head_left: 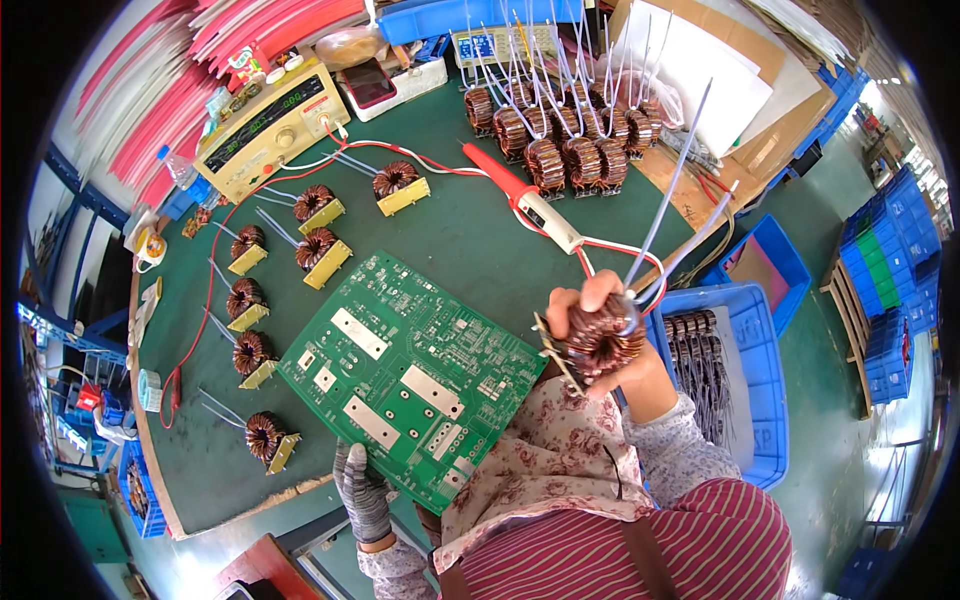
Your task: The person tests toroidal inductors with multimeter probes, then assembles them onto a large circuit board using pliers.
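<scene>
My right hand [646, 378] is closed round a copper-wound toroidal coil [606, 338], raised at the right above the table edge. Two long grey-sleeved leads rise from this coil, and a base plate shows on its left side. My left hand [362, 490], in a grey knitted glove, grips the near left edge of a large green circuit board [480, 345]. The board lies tilted across the front edge of the table, its near corner over my lap. White rectangular patches and several holes mark its face. Part of my left hand's fingers is hidden by the board.
Several coils on yellow bases, one of them a coil [316, 248], stand on the green tabletop [400, 235]. More coils [545, 165] cluster at the back. A red-and-white probe [525, 200] trails wires from a power supply [275, 130]. A blue crate [765, 400] of parts sits at right.
</scene>
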